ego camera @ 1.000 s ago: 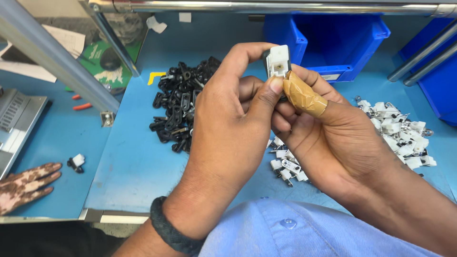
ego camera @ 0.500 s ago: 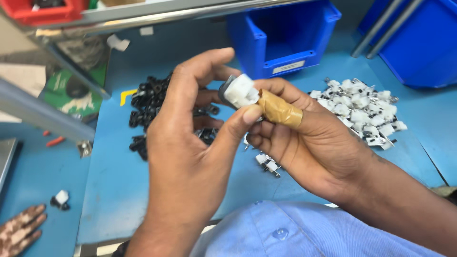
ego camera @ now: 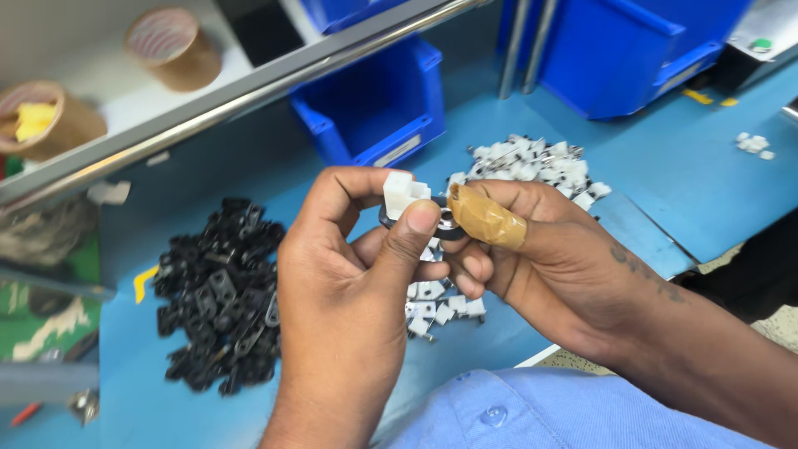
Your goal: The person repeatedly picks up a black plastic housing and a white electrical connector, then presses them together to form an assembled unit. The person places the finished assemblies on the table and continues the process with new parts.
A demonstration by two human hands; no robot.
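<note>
I see blue desk, black clip pile left, white clip pile behind. Left hand raised, palm toward me, grip pinched on white clip. Right hand, taped thumb, grip pinched on dark ring touching clip.

The picture is bright, and the light is soft and even. It seems to come from above. The blue surface shines a little, and there is no hard glare on it. Soft, dark shadows lie under the left hand and the right hand. The shelf throws a dim band onto the wall below it. Both hands look sharp, and so do the small white part and the tan tape on one finger. The black pieces look clear too. The far left edge is dim and a bit blurry. The lines of the shelf look tilted.
</note>
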